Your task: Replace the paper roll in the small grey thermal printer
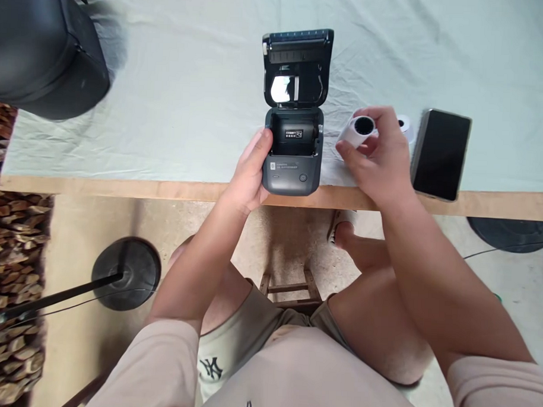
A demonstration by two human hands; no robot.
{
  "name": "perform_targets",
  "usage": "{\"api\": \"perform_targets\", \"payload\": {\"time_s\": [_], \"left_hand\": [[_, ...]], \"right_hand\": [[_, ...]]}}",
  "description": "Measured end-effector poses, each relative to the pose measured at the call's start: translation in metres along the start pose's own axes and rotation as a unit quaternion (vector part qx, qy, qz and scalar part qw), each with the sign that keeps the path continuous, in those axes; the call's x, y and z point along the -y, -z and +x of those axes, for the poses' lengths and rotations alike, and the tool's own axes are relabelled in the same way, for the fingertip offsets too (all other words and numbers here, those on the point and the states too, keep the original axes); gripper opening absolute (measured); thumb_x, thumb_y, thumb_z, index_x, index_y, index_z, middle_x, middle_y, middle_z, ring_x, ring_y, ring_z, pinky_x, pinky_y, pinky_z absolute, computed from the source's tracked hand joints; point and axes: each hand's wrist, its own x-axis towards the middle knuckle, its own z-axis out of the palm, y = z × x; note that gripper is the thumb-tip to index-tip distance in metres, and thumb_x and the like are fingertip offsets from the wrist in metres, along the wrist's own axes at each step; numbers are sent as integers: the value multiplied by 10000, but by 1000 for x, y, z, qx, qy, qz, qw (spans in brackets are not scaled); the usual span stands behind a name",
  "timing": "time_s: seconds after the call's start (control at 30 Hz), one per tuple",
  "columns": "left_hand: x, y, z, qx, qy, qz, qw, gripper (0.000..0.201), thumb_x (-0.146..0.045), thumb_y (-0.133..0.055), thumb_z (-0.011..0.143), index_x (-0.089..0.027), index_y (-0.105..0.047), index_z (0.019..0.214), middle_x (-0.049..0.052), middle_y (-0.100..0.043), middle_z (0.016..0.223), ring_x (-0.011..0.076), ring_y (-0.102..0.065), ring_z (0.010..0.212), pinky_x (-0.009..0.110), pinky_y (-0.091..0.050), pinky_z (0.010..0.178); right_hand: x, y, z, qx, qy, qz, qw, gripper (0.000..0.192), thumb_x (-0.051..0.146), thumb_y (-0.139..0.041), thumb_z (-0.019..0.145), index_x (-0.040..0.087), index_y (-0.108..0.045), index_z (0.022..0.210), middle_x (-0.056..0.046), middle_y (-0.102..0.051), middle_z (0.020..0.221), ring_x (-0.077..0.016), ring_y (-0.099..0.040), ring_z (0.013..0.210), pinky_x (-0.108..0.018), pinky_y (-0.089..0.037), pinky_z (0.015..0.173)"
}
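Pale shirt (314, 371); left hand (250, 174) clamped on dark printer (291, 176); right hand (383, 159) clamped around white roll (351, 135).

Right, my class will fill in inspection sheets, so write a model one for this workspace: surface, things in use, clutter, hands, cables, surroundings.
Surface: pale green cloth, wrinkled, with a bare wooden edge along the front.
Things in use: portable label printer, lid open; white paper roll, tilted.
Clutter: second roll, partly hidden; smartphone, screen dark; black zippered bag at far left.
Hands: left hand grips the printer's left side; right hand grips the nearer roll.
Cables: thin cable at lower left, another at right; ends unclear.
Surroundings: round black stand bases on both sides; wooden stool below.
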Motion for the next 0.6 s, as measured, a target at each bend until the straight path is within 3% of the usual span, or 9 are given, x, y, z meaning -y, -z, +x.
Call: {"api": "perform_targets", "payload": {"time_s": [0.13,0.2,0.3,0.37,0.43,0.5,0.6], "left_hand": [[1,2,0,6,-4,3,1000,429,-658,-654,1180,-266,-783,1298,52,-888,1347,355,-762,1596,445,-738,1199],[2,3,0,5,-8,4,1000,410,-653,-695,1160,-263,-788,1247,52,-891,1341,353,-753,1607,441,-734,1210],[1,1,0,-3,-9,4,1000,363,-602,-728,1155,-246,-783,1206,60,-880,1344,357,-724,1640,461,-705,1255],[1,-1,0,-7,-8,0,1000,348,-576,-723,1164,-237,-781,1216,63,-872,1340,359,-700,1665,473,-680,1286],[1,-2,0,-9,-8,-2,1000,347,-571,-701,1178,-239,-782,1241,60,-867,1332,354,-683,1683,477,-666,1300],[1,0,0,-8,-11,-3,1000,362,-584,-665,1193,-246,-784,1250,53,-869,1310,341,-687,1680,472,-670,1293],[3,3,1,-2,-20,0,1000,386,-612,-639,1196,-259,-787,1245,42,-877,1282,328,-723,1642,453,-696,1260]], "right_hand": [[12,6,-9,25,-11,-121,992,535,367,-847,881,374,-678,1389,-34,-813,1036,-296,-761,866,-550,-701,898],[25,11,-15,20,20,-133,991,532,393,-814,903,367,-678,1417,-60,-827,1096,-339,-794,959,-601,-698,969],[36,25,-18,-83,126,-128,980,413,481,-749,960,368,-676,1351,-95,-781,1225,-377,-769,1131,-637,-652,1049],[30,33,-14,-152,144,-155,966,366,515,-760,962,364,-660,1280,-109,-709,1239,-389,-717,1169,-648,-610,1074],[14,38,-7,-181,80,-201,959,458,533,-869,893,350,-648,1249,-137,-646,1277,-416,-664,1242,-668,-564,1137],[-2,39,1,-166,-20,-233,958,584,512,-979,800,331,-649,1246,-166,-614,1291,-440,-632,1287,-675,-536,1172],[-15,37,7,-109,-102,-228,962,491,455,-953,853,336,-624,1198,-168,-612,1280,-428,-633,1262,-617,-546,1115]]}}
